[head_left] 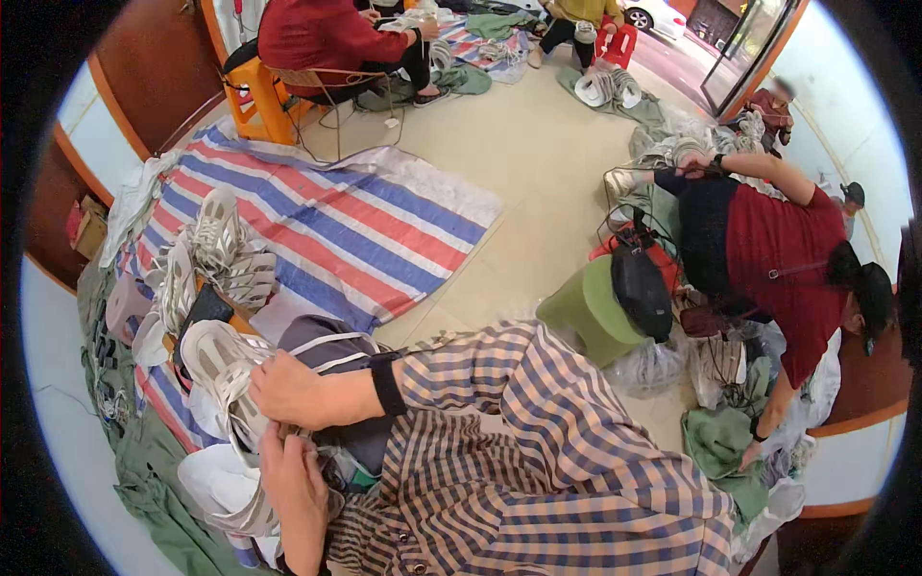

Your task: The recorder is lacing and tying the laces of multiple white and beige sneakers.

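A beige-and-white sneaker (209, 357) with loose pale laces stands in front of me at the left. My right hand (305, 392), coming out of a checked sleeve with a dark cuff, is closed, its fingertips pinching the sneaker's laced side. Just below it, my left hand (293, 475) has its thumb and fingers pressed together against the sneaker's near edge. What the left fingertips hold is hidden. A white shoe (219, 485) lies beside the left hand. Beyond the sneaker, several similar shoes (217, 230) are heaped together, with a dark flat object (207, 305) among them.
A striped plastic sheet (403, 226) covers the floor ahead. Green cloth (158, 480) lies along the left wall. A green bin (591, 312) with a black bag (642, 288) stands at right, where a person in red (778, 250) bends over. Others sit farther back.
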Available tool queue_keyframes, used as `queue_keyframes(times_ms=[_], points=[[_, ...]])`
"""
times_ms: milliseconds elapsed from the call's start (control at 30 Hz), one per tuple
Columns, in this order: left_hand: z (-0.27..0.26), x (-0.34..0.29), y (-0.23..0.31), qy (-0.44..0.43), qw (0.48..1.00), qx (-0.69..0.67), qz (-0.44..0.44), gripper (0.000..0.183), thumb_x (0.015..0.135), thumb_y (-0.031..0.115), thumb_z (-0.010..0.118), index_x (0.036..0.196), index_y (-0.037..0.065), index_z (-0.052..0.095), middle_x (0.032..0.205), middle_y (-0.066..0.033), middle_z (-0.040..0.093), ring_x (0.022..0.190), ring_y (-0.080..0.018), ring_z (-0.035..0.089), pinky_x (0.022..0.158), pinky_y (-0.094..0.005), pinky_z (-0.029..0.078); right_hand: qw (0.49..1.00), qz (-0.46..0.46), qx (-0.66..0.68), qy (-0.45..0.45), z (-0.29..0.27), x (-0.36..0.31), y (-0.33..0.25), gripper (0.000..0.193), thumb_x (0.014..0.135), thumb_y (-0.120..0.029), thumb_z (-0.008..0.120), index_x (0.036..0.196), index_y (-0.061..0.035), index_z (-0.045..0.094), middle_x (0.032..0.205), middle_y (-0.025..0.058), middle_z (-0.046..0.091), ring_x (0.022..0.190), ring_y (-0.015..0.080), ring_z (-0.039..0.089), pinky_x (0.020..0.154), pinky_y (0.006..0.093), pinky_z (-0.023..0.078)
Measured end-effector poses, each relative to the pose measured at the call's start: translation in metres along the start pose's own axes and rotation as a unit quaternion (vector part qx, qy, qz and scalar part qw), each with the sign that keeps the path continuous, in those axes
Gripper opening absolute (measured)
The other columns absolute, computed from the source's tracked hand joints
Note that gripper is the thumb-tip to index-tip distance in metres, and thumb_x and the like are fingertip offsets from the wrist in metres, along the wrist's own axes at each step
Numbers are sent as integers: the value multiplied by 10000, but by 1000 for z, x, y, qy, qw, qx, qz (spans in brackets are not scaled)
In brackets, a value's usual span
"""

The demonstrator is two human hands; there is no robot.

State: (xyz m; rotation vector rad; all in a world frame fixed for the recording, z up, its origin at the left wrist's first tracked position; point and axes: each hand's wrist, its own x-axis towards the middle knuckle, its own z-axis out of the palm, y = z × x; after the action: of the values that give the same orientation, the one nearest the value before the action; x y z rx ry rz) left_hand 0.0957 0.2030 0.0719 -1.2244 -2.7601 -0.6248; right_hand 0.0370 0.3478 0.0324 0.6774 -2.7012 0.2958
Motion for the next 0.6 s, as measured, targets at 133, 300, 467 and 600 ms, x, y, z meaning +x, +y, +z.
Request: queue_keyframes(times_ms=[133,300,467,600], points=[[9,6,1,11,999,-27,-22,245,706,-24,555,948,17,559,1100,-227,525,966,-427,502,835,-454,423,989,-41,-121,-69,-6,10,-2,251,632,-276,691,777,-71,694,943,136,592,913,248,550,676,384,422],[16,2,5,13,998,-46,-27,137,726,19,573,862,2,563,1103,-246,511,990,-428,489,850,-475,389,989,-122,-56,-61,2,25,16,272,612,-268,719,822,-96,726,995,125,577,1019,291,521,777,435,434],[42,2,2,78,996,-31,-25,104,749,105,581,814,28,555,1271,-222,506,1181,-411,469,987,-523,345,993,-113,-31,-17,0,11,40,299,603,-171,712,878,-57,687,1260,167,514,1115,272,506,867,421,417],[45,3,7,116,992,3,-49,94,716,73,599,785,39,545,1238,-226,515,1172,-395,469,1003,-490,341,988,-122,-71,-59,-26,17,33,274,615,-147,698,874,-67,667,1276,175,503,1138,284,488,893,394,404]])
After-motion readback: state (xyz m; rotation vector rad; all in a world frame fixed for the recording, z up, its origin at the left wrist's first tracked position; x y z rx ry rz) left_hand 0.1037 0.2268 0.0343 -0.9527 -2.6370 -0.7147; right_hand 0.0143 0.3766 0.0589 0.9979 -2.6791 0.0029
